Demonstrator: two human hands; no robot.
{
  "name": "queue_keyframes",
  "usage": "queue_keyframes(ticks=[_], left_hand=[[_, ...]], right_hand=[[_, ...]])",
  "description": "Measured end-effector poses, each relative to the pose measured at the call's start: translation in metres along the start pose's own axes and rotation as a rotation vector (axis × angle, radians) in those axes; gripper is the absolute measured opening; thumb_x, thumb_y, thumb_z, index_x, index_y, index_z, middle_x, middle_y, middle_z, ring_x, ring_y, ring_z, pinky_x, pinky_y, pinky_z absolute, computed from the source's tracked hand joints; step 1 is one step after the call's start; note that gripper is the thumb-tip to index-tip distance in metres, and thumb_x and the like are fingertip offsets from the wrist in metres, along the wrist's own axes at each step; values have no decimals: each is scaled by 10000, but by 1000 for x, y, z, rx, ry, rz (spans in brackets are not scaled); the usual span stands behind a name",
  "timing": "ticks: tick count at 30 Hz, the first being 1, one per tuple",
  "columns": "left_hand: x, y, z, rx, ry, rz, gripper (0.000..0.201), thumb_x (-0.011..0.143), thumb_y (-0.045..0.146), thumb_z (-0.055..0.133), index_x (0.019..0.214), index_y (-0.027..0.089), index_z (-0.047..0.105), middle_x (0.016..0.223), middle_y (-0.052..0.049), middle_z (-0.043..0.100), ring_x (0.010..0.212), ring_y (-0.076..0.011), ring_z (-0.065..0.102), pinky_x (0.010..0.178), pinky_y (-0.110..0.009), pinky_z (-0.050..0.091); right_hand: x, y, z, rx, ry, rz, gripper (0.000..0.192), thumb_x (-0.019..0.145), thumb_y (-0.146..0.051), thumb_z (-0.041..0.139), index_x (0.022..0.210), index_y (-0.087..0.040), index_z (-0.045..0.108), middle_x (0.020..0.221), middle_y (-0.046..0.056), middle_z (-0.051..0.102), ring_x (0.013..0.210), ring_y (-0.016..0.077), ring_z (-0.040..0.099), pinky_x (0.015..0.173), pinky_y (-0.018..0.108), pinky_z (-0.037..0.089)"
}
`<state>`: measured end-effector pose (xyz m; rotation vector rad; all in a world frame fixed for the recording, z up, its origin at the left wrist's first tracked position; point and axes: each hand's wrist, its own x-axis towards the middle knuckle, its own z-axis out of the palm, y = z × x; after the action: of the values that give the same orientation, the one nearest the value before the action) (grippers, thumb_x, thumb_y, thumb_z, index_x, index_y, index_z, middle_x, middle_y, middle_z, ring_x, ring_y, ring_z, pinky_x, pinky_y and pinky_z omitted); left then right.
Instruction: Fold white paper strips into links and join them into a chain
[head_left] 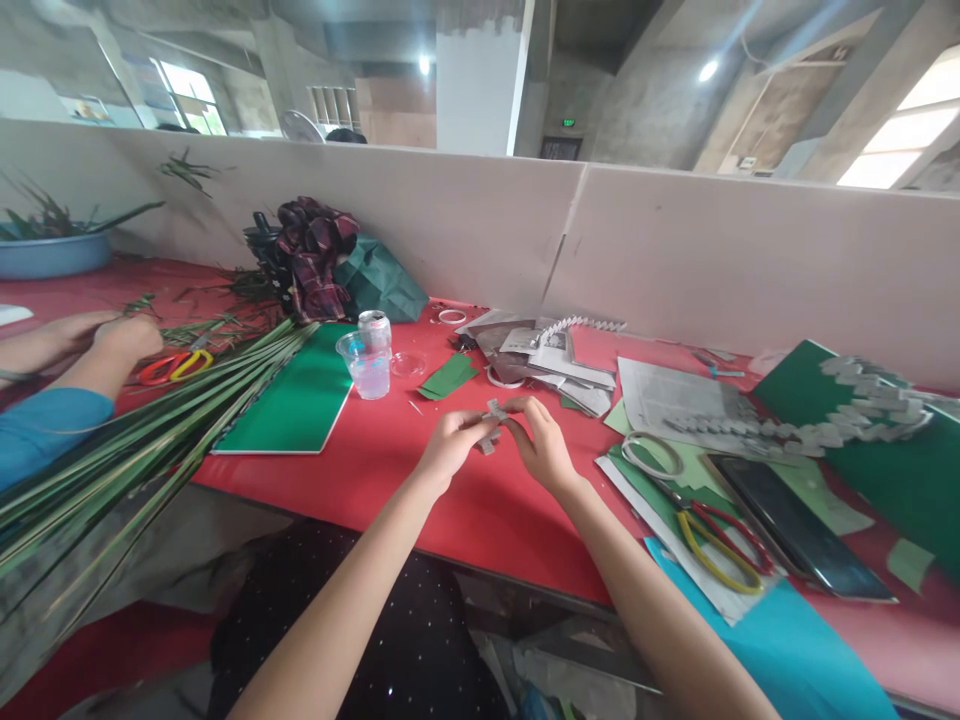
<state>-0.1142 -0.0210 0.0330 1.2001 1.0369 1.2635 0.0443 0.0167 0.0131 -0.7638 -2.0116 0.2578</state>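
Paper piece (490,443) is pinched by left hand (448,447) and right hand (541,445), grip nearly closed, over table (390,485), right of cup (367,372); could be dropped if pinch is slackened.

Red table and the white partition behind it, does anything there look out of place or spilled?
Yes: a green sprig shows high against the white partition, and I can't tell what holds it there. On the left, long green leaves jut untidily past the front edge of the red table. I see no spill.
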Motion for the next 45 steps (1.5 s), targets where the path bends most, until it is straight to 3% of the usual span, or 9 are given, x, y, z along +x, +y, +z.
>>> queue_keyframes(ticks=[19,25,29,33,38,42,45], left_hand=[[4,-9,1,29,58,23,328,714,443,657,759,118,649,647,-32,615,622,-141,545,670,-281,428],[6,-16,-1,181,43,114,262,784,382,579,796,123,621,699,-34,610,665,-149,555,662,-264,434],[6,-22,1,415,34,240,222,835,335,510,770,140,595,689,-22,591,635,-135,525,598,-234,390],[5,-24,4,555,87,254,154,823,247,494,708,155,543,636,-4,553,577,-119,488,554,-222,353],[6,-22,6,457,88,187,166,804,249,502,662,163,514,632,-3,563,591,-125,510,577,-226,378],[8,-26,4,332,72,139,223,804,352,526,696,157,545,629,-6,567,596,-133,525,587,-236,413],[10,-29,1,305,77,122,245,797,381,536,703,155,551,644,-11,575,609,-136,537,599,-242,433]], right_hand=[[1,3,4,46,-31,64,106,916,-235,443,987,-220,521,960,83,594,921,221,563,814,377,482],[6,-2,-1,277,-50,205,313,880,-389,533,1132,-204,526,1035,84,620,958,205,597,862,347,481],[7,1,1,320,-128,306,242,872,-407,526,916,-186,613,839,48,658,788,179,620,738,295,490],[6,1,7,245,-91,347,220,848,-386,547,770,-184,591,746,25,652,694,158,583,646,256,451],[6,-1,6,211,-56,338,232,843,-388,542,743,-184,585,735,33,649,691,160,569,659,260,431],[7,0,1,239,-130,354,288,859,-447,506,801,-179,594,738,30,634,670,149,543,634,253,415],[7,0,-1,195,-199,319,344,880,-478,457,736,-180,554,686,10,564,620,127,460,588,243,370]])
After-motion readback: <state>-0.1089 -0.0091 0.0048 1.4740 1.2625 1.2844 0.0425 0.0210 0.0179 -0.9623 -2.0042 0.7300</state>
